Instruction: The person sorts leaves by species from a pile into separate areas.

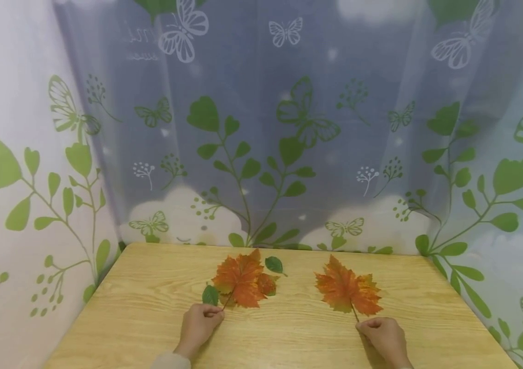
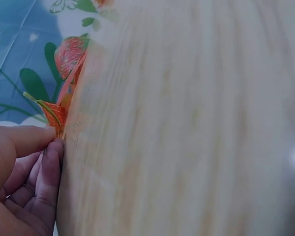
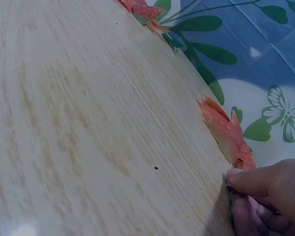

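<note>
In the head view, my left hand (image 1: 200,326) pinches the thin stem of an orange maple leaf (image 1: 240,277) between thumb and fingers. Part of another orange leaf (image 1: 268,285) shows from beneath its right side. One small green leaf (image 1: 210,295) lies close above the left hand, and a second green leaf (image 1: 274,264) is at the upper right of the orange ones. On the right, my right hand (image 1: 386,337) pinches the stem of a separate orange maple leaf (image 1: 348,288). The right wrist view shows that thumb (image 3: 255,181) pressed against the fingers at the stem.
A light wood-grain table (image 1: 150,292) lies under both hands. Behind it hangs a blue-grey curtain (image 1: 252,66) printed with green plants and butterflies, and similar printed fabric (image 1: 7,225) rises at the left side. A tiny dark speck (image 3: 156,168) is on the tabletop.
</note>
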{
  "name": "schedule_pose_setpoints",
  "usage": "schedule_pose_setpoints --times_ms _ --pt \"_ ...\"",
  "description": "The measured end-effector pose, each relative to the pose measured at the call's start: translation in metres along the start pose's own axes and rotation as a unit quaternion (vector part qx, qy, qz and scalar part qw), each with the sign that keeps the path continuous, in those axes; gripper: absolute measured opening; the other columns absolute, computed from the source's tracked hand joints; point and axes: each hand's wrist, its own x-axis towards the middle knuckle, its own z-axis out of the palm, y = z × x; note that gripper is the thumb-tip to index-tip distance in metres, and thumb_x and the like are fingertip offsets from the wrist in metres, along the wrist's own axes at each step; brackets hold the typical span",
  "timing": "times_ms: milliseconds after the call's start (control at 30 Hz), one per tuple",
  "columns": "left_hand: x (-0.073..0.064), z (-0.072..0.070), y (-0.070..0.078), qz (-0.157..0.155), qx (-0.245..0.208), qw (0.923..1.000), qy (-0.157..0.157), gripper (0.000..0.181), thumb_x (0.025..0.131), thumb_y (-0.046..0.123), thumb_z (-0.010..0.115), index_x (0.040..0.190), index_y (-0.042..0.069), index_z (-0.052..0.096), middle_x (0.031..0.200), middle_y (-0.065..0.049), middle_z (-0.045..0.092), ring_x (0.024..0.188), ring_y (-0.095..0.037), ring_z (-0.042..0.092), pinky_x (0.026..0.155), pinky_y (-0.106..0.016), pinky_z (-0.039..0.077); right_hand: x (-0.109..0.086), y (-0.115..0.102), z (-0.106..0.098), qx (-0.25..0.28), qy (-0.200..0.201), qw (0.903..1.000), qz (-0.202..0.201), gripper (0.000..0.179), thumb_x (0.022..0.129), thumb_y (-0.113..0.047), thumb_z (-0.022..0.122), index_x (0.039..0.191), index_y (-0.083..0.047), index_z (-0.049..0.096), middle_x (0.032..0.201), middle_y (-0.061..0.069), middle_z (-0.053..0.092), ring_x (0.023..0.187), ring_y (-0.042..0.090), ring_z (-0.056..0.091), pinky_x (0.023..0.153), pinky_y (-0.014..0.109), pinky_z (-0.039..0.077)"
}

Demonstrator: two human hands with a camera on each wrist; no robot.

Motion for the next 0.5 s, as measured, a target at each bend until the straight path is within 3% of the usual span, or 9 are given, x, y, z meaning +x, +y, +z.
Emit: schedule_pose_setpoints --times_ms 233,500 --pt "-0.0019 0.0009 -0.0023 -0.006 -0.006 0.9997 0.022 0.006 0.078 0.015 0.078 0.08 0.009 0.076 0.07 0.003 0.068 0.065 -0.008 0.058 0.059 -0.028 0.047 -0.0004 0.0052 0.0038 0.007 0.005 1.0 -0.004 0.028 0.083 -0.031 0.073 0.083 -0.004 0.074 0.069 -0.003 0.067 0.063 0.013 0.058 0.058 0.031 0.046" --pt "-0.0007 0.0011 -0.0024 -0.038 -0.023 0.9986 0.028 0.008 0.08 0.017 0.077 0.08 0.009 0.076 0.069 0.004 0.067 0.063 -0.008 0.057 0.057 -0.027 0.045 -0.0001 0.0054 0.0045 0.001 0.022 0.9997 -0.01 0.025 0.083 -0.03 0.072 0.083 -0.005 0.074 0.069 -0.003 0.066 0.064 0.013 0.058 0.058 0.031 0.045"
